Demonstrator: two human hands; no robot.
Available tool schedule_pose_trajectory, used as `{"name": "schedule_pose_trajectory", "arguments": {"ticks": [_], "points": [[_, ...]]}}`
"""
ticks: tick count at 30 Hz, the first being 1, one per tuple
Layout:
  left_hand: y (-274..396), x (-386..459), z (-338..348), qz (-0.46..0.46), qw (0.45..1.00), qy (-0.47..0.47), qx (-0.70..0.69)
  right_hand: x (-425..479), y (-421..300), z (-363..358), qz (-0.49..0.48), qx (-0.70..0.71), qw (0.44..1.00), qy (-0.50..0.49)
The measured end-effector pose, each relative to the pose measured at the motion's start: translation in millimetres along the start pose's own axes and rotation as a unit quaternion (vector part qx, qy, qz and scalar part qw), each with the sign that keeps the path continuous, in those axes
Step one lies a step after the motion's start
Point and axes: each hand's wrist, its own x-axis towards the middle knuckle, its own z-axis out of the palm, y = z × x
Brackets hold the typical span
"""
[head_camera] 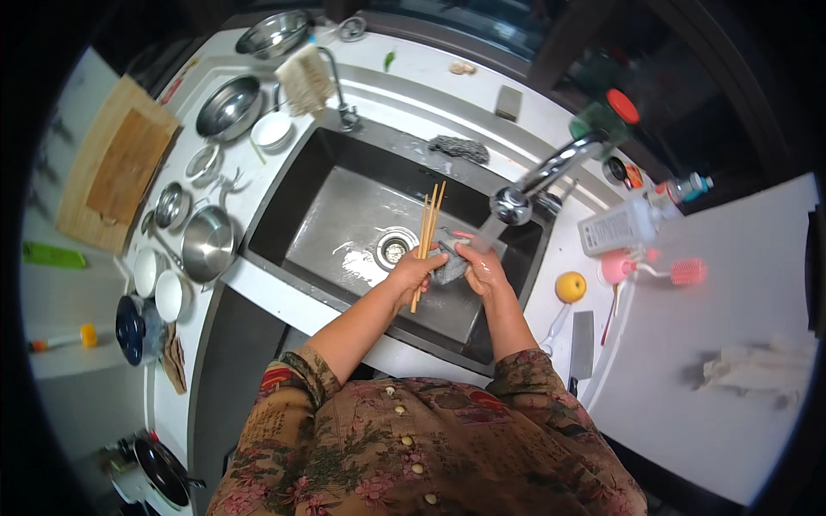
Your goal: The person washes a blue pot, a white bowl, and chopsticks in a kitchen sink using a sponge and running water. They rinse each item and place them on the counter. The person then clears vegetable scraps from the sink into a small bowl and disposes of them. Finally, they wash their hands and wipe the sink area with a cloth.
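Observation:
My left hand [411, 276] grips several wooden chopsticks [432, 216] in a bundle. They stand nearly upright in the picture, their far ends spread slightly apart. Close beside it, my right hand [484, 266] holds a grey cloth [450, 269], which hangs between the two hands; a reddish strip shows along its upper part. Both hands are over the dark grey sink [335, 213]. Water runs from the chrome faucet [512, 205] just above my right hand. The drain [395, 249] lies to the left of the chopsticks, with wet patches around it.
Steel bowls [229, 108], a saucepan [208, 244] and white bowls [173, 295] crowd the left counter. A steel-wool-like scrubber [459, 148] lies behind the sink. A cleaver [582, 345], a yellow fruit [570, 287] and a white bottle [617, 227] occupy the right side.

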Motion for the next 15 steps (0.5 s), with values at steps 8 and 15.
{"name": "schedule_pose_trajectory", "arguments": {"ticks": [8, 15], "points": [[15, 10, 23, 0.0, 0.998, -0.013, 0.057, 32, -114, -92, -0.246, -0.337, 0.82, 0.393], [15, -7, -8, -0.009, 1.0, 0.013, 0.009, 22, -145, -50, -0.17, -0.335, 0.896, 0.235]]}}
